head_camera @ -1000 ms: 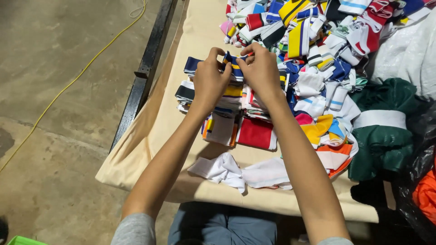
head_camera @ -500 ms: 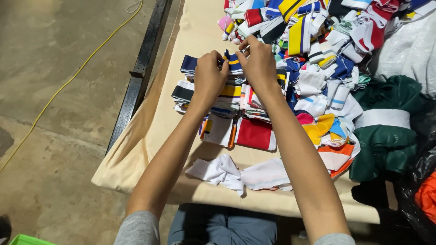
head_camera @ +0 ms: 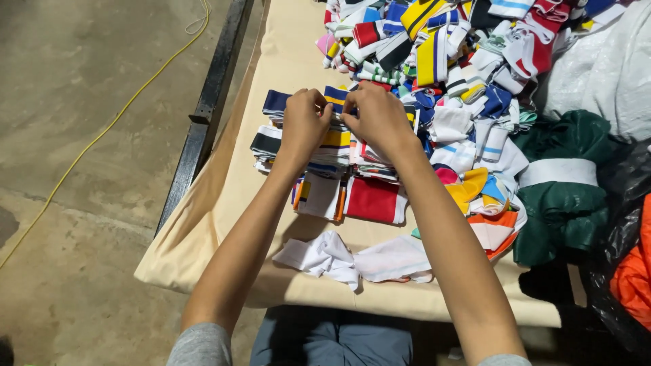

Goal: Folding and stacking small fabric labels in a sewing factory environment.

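Left hand [head_camera: 304, 122] and right hand [head_camera: 376, 116] pinched together on navy-yellow striped knit band [head_camera: 336, 96], above sorted stack [head_camera: 325, 152] near left edge of cloth-covered table [head_camera: 203, 237]. Little change from half second ago: same grip, hands barely shifted. Band not yet laid on stack.
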